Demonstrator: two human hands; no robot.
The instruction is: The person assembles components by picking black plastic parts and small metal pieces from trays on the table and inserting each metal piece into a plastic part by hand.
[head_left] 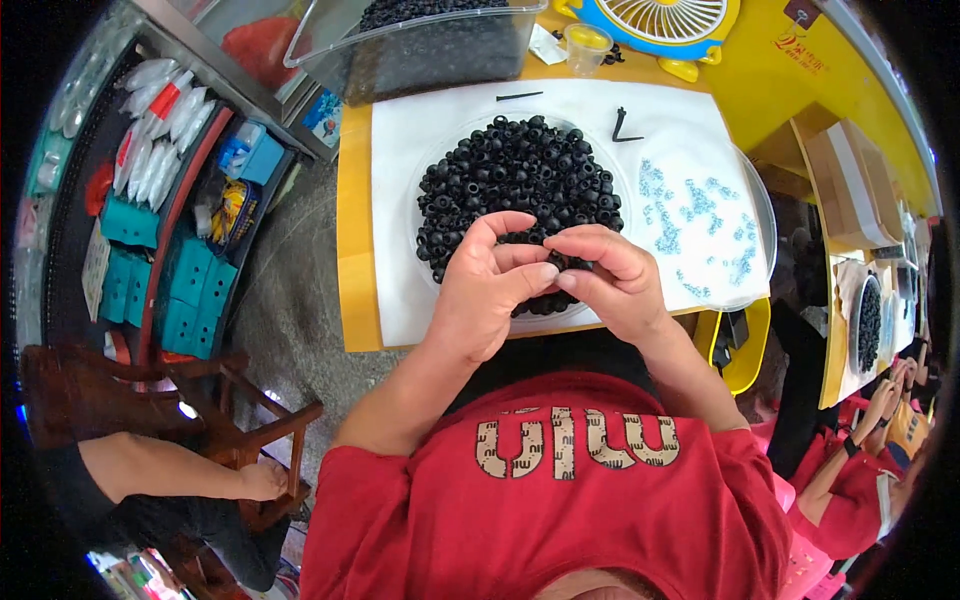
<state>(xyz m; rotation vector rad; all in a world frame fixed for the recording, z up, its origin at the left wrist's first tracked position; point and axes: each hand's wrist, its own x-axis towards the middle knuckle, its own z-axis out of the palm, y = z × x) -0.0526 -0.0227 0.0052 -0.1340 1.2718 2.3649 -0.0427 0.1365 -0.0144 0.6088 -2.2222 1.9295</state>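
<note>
While the left hand (480, 290) and right hand (622, 282) are held close over the round plate (616, 150), fingers bent in, black beads (520, 180) are heaped on it.

A small piece seems to be getting worked on, but what is held cannot be told; next, a steady pinch is likely called for. Two hands, one plate and two thin black sticks (519, 97) are counted: one stick behind the plate, one behind it to the right. The beads, and the blue bits (703, 203) right of the plate, cannot be counted.
</note>
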